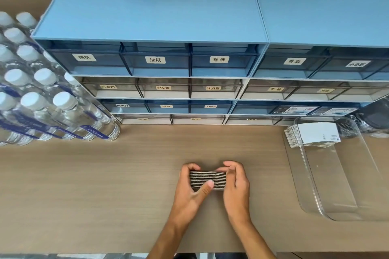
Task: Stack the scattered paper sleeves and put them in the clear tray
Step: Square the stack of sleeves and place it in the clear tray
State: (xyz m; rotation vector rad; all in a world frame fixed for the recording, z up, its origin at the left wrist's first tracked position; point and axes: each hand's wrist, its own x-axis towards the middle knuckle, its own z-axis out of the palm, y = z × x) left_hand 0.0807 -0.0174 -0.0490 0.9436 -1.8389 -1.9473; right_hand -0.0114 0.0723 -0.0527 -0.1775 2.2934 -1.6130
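- Left hand point(190, 190) and right hand point(235, 185), fingers clamped on both ends of the stack of paper sleeves point(207, 180), held on edge over the wooden table point(105, 185)
- Clear tray point(370, 174), well to the right: the rim could snag the stack
- Loosened grip: sleeves may fan apart

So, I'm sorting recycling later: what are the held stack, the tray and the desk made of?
The stack, held between left hand and right hand, looks like corrugated paperboard: ridged striped edges. The tray seems clear glossy plastic, since the desk shows through it. The desk has a matte wood-grain surface, possibly laminate.
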